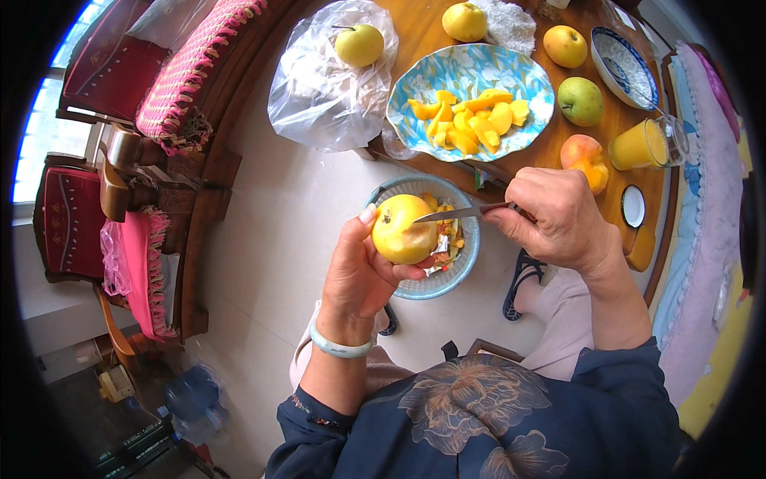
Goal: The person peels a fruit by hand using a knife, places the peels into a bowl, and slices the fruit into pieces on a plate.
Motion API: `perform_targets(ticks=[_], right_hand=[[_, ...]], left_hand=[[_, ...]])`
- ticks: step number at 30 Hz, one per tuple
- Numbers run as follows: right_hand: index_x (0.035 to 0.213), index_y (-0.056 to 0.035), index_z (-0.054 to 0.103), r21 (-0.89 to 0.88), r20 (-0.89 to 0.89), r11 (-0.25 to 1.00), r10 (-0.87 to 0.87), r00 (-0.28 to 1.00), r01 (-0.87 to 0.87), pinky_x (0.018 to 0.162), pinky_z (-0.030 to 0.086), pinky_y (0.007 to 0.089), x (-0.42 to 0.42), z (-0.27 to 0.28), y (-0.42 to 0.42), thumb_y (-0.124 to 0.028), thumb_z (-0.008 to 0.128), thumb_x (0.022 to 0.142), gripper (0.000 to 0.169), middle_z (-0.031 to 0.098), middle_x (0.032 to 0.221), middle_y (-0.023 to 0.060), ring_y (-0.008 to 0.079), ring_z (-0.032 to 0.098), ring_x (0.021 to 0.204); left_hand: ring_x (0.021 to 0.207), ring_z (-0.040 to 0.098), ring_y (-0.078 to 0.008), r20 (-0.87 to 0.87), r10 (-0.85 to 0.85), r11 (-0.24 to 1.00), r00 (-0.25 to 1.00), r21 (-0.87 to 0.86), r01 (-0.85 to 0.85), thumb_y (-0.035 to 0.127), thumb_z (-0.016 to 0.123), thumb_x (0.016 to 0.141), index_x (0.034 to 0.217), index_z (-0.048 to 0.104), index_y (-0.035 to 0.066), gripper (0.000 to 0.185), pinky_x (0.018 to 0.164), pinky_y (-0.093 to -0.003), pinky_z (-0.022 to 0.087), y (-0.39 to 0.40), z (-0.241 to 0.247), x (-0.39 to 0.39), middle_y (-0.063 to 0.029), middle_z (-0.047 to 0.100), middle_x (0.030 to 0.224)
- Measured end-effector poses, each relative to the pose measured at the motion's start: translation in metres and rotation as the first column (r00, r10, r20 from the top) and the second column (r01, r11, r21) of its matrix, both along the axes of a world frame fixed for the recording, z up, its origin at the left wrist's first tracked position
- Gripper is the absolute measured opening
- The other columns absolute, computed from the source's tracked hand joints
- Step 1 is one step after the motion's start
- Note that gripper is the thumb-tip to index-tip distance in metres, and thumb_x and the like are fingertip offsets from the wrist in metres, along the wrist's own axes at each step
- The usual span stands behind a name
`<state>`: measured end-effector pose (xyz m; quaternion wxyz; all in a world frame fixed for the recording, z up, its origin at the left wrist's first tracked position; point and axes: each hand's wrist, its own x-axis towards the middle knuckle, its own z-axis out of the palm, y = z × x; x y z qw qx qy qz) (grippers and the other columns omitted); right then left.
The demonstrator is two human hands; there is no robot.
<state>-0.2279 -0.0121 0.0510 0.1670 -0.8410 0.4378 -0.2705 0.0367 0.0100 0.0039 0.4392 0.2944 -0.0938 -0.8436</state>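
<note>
My left hand point(359, 263) grips a yellow apple point(402, 230) with a pale cut patch on its side. The right hand point(556, 218) is closed round the handle of a small knife, and the knife's blade point(452, 212) meets the apple's upper right side. Beneath the apple is a light-blue plastic basket point(470, 263) with peelings and scraps in it. Beyond my hands, a blue floral scalloped dish point(413, 84) holds orange-yellow fruit slices point(467, 123).
On the wooden table point(413, 18) are a yellow pear point(359, 45) on a plastic bag point(323, 102), a green apple point(580, 102), a partly cut peach point(583, 158), a glass of orange drink point(637, 145) and a patterned bowl point(622, 72). Red-backed chairs point(72, 221) stand left.
</note>
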Motion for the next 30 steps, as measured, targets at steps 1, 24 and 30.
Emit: perform_targets(ticks=[1,24,30], right_hand=[[0.066,-0.006,0.054,0.002,-0.007,1.0,0.002,1.0,-0.002,0.051,0.044,0.0392,0.0,0.0,0.0,-0.021,0.078,0.077,0.03,0.053,0.063,0.0111,0.0298,0.056,0.057],[0.077,-0.0034,0.068,0.405,0.056,0.91,0.074,0.996,-0.09,0.053,0.047,0.0382,-0.001,-0.003,0.001,-0.025,0.07,0.087,0.024,0.062,0.068,0.0155,0.0305,0.062,0.061],[0.085,-0.0029,0.073,0.611,0.273,0.766,0.035,0.961,-0.201,0.054,0.046,0.0344,0.002,-0.007,0.001,-0.023,0.069,0.088,0.021,0.062,0.067,0.0159,0.0256,0.062,0.057]], left_hand=[[0.091,0.07,-0.041,-0.006,0.003,1.0,1.0,0.011,-0.003,0.041,0.051,0.097,0.129,0.048,-0.007,0.058,0.064,-0.0378,0.065,0.0,0.001,-0.001,-0.0303,0.063,0.111],[0.086,0.072,-0.0347,0.149,-0.003,0.999,0.989,-0.053,0.011,0.036,0.048,0.1,0.127,0.049,-0.008,0.052,0.068,-0.0352,0.065,-0.002,0.004,-0.002,-0.026,0.066,0.11],[0.094,0.071,-0.0353,0.118,-0.013,0.995,0.993,-0.092,0.024,0.035,0.048,0.1,0.128,0.048,-0.007,0.051,0.073,-0.0354,0.064,-0.003,0.005,0.002,-0.025,0.064,0.117]])
